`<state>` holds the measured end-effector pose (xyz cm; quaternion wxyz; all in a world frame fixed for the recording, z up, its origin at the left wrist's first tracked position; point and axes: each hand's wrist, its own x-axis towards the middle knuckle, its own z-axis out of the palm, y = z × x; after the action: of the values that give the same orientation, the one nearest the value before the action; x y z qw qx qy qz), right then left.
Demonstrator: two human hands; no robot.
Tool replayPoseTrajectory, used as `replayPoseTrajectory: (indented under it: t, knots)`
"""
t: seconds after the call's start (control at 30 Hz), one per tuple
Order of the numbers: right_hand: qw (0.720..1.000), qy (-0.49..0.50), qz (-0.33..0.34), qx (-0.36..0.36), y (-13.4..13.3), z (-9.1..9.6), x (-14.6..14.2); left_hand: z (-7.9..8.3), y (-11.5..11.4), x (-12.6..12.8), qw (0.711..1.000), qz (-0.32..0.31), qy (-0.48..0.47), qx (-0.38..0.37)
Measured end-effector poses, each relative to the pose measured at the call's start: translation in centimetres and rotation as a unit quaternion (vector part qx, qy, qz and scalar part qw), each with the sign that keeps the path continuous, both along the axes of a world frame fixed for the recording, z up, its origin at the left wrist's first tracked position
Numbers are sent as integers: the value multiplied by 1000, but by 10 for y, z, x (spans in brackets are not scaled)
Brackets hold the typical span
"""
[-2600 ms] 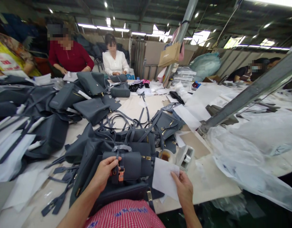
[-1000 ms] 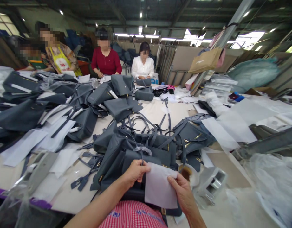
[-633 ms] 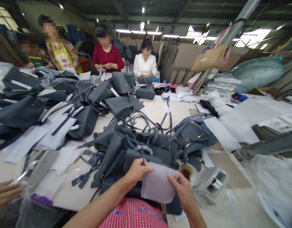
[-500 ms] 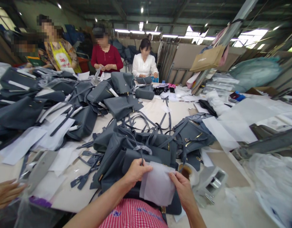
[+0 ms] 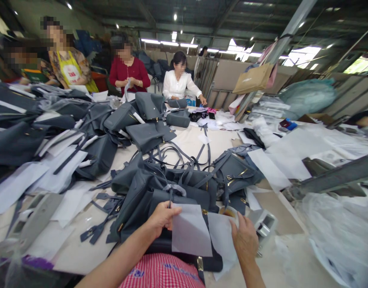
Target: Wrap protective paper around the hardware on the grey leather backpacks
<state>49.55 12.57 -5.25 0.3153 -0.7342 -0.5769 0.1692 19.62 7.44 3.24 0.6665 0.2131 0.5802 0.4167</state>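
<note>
**Paper held over the front of a grey bag**

The left hand (image 5: 162,218) is closed in a pinch on the top left corner of a sheet of paper (image 5: 191,232). The sheet hangs down from that pinch across the grey bag (image 5: 138,204) just beneath it. Right of the pinch, the right hand (image 5: 246,240) lies back-up on a second sheet (image 5: 221,244). Its fingertips are hidden, so I cannot tell whether it grips. The step in hand looks like laying paper against the bag's front. Going further calls for a steady left pinch and a right hand free to smooth the loose lower edge. A tape roll (image 5: 228,211) sits just beyond the right hand.
</note>
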Motion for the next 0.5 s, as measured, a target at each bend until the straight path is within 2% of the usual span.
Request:
replayPoseTrajectory:
  t: [0.07,0.13,0.17,0.23,0.27,0.3,0.33,0.37,0.5]
  knots:
    - [999,45,-5,29,-7,11,-16,0,0,0,1000,-4,-9,2]
    - [985,165,40,-39,-15,26,-38,-1,-1,1,1000,-8,-14,5]
    - [962,241,79,-101,-19,34,-50,-1,-1,2,1000,-10,-14,7]
    - [885,378,160,-221,-26,50,-73,-3,-1,3,1000,-13,-4,12]
    - [848,421,188,-261,-29,56,-81,-3,-2,3,1000,-13,5,16]
    - [828,440,203,-283,-31,60,-88,-4,-2,3,1000,-12,14,20]
    - [823,444,207,-289,-32,63,-92,-5,-3,3,999,-9,22,25]
    - [830,438,202,-282,-32,64,-95,-5,-3,3,999,-5,29,29]
    - [875,387,174,-233,-31,61,-91,-2,-4,2,997,23,67,30]
